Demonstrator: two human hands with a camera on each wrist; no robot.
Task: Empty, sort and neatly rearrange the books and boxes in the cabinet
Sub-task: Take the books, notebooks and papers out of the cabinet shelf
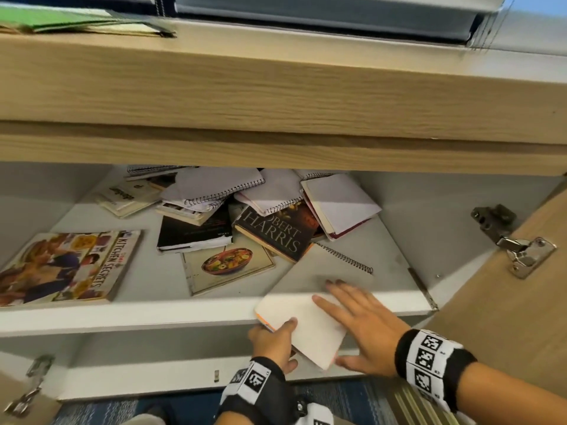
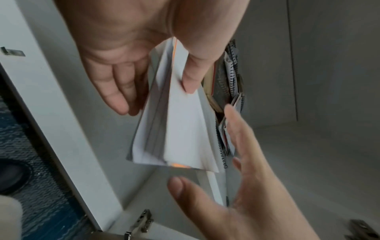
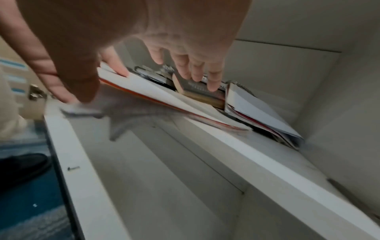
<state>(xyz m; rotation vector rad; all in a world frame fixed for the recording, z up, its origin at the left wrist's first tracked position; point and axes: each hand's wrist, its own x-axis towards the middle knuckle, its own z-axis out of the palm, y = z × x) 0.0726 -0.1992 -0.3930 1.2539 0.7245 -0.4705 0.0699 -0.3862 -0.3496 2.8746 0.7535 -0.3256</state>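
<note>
at the front edge of the cabinet shelf (image 1: pixel 153 314) the left hand (image 1: pixel 273 340) pinches a white booklet (image 1: pixel 302 328) with an orange edge, thumb on top and fingers underneath, holding it half off the shelf. the right hand (image 1: pixel 365 329), at 3 o'clock of the booklet, lies flat with straight fingers on its cover, gripping nothing. at 12 o'clock a robert harris book (image 1: pixel 276 233) sits in a jumbled heap of spiral notebooks (image 1: pixel 221 187); at 9 o'clock lies the kitchen secrets cookbook (image 1: pixel 66 266).
</note>
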